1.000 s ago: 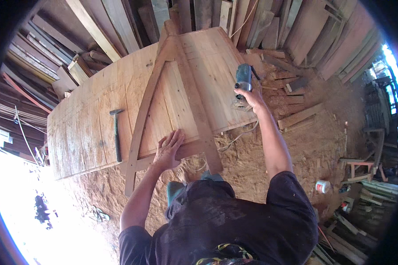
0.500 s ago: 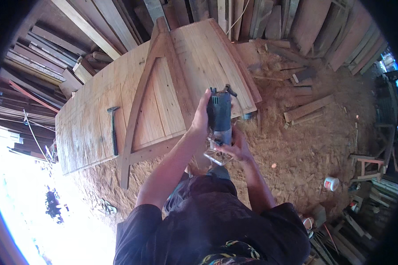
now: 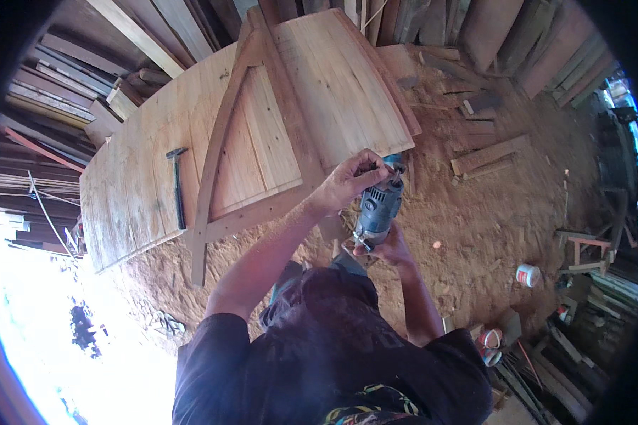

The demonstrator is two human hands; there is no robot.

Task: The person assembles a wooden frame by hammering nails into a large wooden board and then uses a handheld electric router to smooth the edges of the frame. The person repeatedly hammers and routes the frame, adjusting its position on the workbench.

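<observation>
The person holds a dark grey and teal power tool (image 3: pixel 379 211) in front of the body, just past the near edge of a broad plank panel (image 3: pixel 333 92) as seen from above. The right hand (image 3: pixel 393 248) is wrapped about the tool's lower end; the left hand (image 3: pixel 347 185) has its fingers bent together at the upper end, though what they pinch there cannot be told. An A-shaped wooden frame (image 3: pixel 207 166) lies across the panel, one leg reaching beyond the near edge. Left of it, a hammer (image 3: pixel 178 185) rests with its handle toward that edge. To the right, a wide stretch of sawdust-covered ground (image 3: pixel 468 227) separates the tool from a white bucket (image 3: pixel 527 275), with board offcuts (image 3: pixel 489 156) farther up; stacked boards (image 3: pixel 135 35) border the panel's far side.
</observation>
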